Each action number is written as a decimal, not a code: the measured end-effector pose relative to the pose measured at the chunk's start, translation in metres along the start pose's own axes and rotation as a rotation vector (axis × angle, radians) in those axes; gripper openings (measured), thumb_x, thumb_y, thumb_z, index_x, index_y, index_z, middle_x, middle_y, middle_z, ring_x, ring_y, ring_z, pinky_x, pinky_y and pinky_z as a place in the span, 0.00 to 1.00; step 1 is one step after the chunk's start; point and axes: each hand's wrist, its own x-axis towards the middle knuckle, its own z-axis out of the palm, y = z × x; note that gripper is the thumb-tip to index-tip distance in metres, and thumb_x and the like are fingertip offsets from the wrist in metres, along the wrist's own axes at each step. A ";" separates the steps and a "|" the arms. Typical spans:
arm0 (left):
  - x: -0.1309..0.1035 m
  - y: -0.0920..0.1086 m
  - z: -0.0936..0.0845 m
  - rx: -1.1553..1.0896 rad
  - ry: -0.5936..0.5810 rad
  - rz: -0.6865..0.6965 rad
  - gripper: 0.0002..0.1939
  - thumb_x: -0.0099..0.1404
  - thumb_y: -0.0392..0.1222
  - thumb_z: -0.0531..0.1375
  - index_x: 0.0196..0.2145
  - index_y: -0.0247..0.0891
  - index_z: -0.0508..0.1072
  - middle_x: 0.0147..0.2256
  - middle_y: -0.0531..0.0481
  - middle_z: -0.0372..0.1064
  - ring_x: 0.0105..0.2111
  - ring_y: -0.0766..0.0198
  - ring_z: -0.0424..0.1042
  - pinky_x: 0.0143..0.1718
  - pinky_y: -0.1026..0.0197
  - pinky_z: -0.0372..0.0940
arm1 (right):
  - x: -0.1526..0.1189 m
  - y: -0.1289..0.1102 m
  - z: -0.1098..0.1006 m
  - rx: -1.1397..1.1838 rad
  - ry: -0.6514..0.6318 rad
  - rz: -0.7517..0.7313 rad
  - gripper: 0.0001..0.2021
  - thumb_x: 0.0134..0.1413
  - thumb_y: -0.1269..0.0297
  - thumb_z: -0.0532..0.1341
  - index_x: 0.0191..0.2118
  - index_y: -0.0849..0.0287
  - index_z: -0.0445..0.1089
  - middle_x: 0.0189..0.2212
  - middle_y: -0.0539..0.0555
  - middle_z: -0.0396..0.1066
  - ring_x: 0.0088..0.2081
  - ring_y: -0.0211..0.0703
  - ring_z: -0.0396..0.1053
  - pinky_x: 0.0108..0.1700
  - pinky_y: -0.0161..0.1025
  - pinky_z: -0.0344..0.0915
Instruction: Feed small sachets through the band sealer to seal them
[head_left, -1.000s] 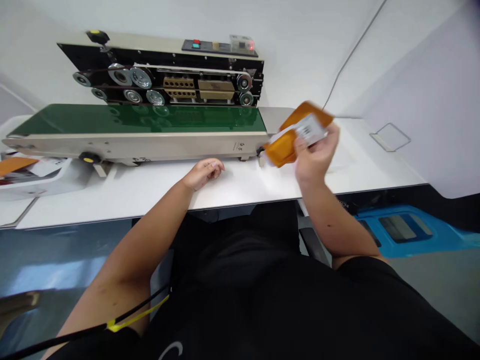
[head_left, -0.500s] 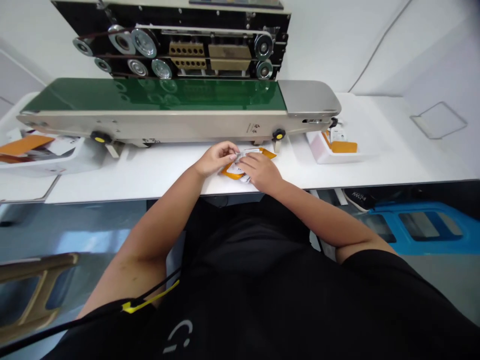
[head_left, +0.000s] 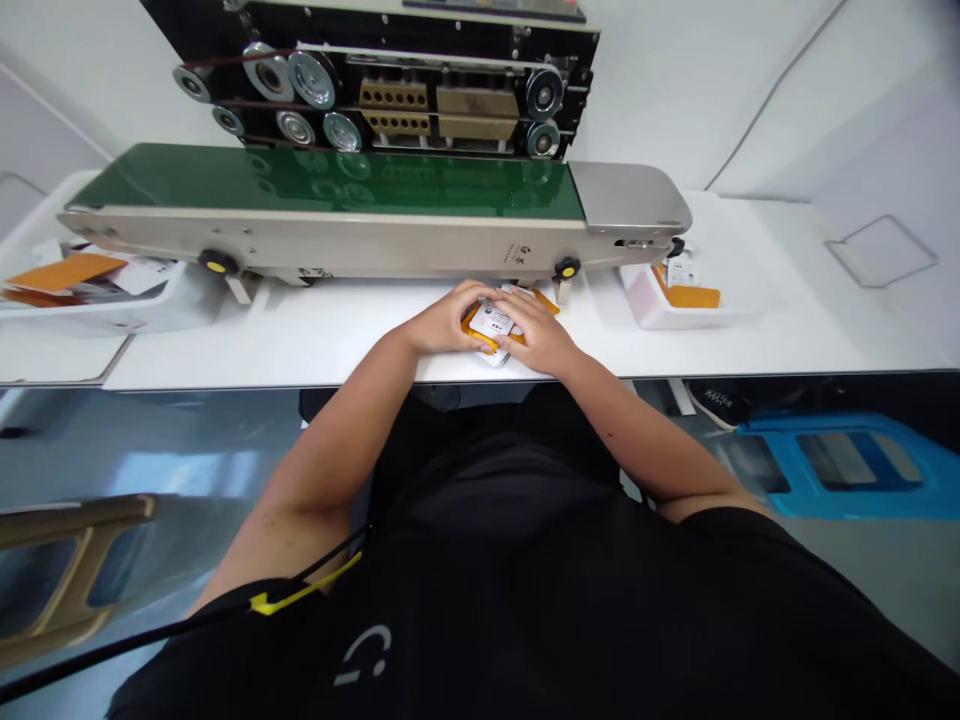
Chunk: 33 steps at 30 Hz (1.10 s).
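Note:
White and orange packets (head_left: 492,321) lie in a small pile near the front edge of the white table (head_left: 322,345). My left hand (head_left: 448,322) curves round the left side of the pile, its fingers wrapped against the packets. From the right, my right hand (head_left: 541,335) closes on the same packets, fingertips over their top and thumb at the near side. The fingertips of both hands nearly meet above the pile. An orange packet corner (head_left: 547,301) sticks out behind my right hand.
Behind my hands stands a sealing machine with a green belt (head_left: 330,185) and black knobs (head_left: 567,268). A white bin (head_left: 161,310) of orange and white packets is at the left, a smaller white tray (head_left: 645,300) at the right. A blue stool (head_left: 847,460) stands below.
Both hands have moved from fingering the packets to wrapping round them from the two sides. A white packet face now shows between them. The camera view has shifted slightly.

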 end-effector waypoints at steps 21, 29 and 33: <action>-0.018 0.015 -0.015 0.067 0.207 0.020 0.11 0.64 0.51 0.71 0.35 0.41 0.85 0.39 0.43 0.81 0.42 0.56 0.78 0.50 0.53 0.70 | 0.001 -0.003 -0.002 0.006 0.016 0.087 0.32 0.69 0.41 0.55 0.72 0.48 0.62 0.73 0.55 0.59 0.76 0.62 0.49 0.75 0.68 0.48; -0.017 -0.002 -0.020 -0.106 0.786 -0.110 0.18 0.69 0.59 0.65 0.39 0.40 0.75 0.27 0.54 0.67 0.25 0.69 0.69 0.26 0.66 0.63 | 0.000 -0.003 0.008 -0.093 0.061 0.039 0.30 0.68 0.46 0.57 0.71 0.48 0.63 0.71 0.56 0.62 0.75 0.68 0.50 0.74 0.75 0.42; -0.013 -0.004 -0.021 -0.231 0.743 -0.104 0.21 0.66 0.61 0.68 0.39 0.39 0.73 0.28 0.54 0.70 0.20 0.73 0.65 0.22 0.67 0.61 | -0.002 -0.010 -0.001 -0.122 0.099 -0.015 0.38 0.62 0.39 0.61 0.71 0.53 0.62 0.71 0.60 0.62 0.74 0.72 0.51 0.73 0.74 0.47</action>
